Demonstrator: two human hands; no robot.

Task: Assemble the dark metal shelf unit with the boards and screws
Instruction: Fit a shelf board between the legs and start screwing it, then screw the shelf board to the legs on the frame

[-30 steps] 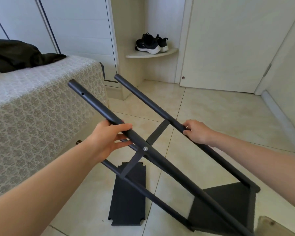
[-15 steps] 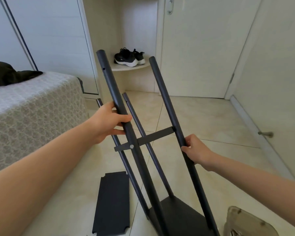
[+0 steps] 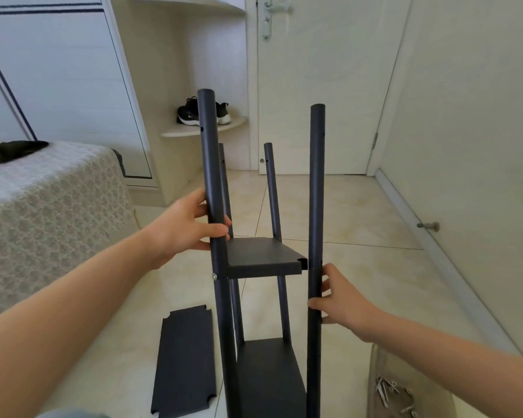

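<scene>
Head view: left hand point(image 3: 184, 227) and right hand point(image 3: 341, 300) each curl round a front post, bracing the shelf unit point(image 3: 263, 257) upright, presumably to take the loose board point(image 3: 184, 363).

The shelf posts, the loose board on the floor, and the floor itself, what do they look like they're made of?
Posts: round tube, likely metal, with a matte dark grey coating; drilled holes and a soft sheen. Loose board: thin flat panel with notched corners, matte black; painted sheet metal or coated board, can't tell. Floor: glossy cream tile, probably ceramic; grout lines and reflections.
</scene>
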